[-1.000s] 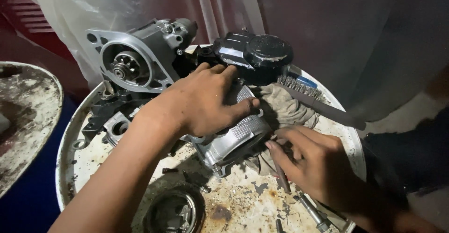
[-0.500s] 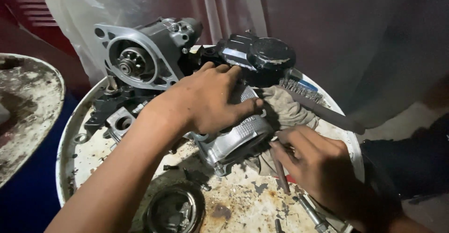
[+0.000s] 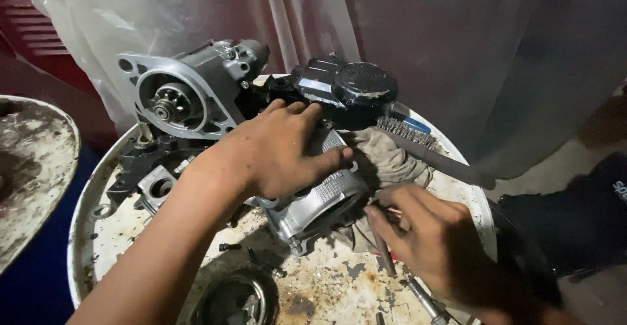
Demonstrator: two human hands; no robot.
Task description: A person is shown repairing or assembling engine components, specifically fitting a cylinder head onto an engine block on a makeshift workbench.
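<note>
The left hand lies flat, fingers spread, pressing on top of the silver metal part. That part lies tilted on the round white tabletop, its long side running from top right down to bottom left. The hand hides most of it. The right hand is curled around a thin metal tool, its tip at the part's edge. A rag lies behind.

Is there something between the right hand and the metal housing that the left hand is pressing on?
Nothing visible. The left hand lies flat on the ribbed housing. The right hand is right beside it, holding a thin tool whose tip meets the housing's edge. A rag lies behind, not between.
</note>
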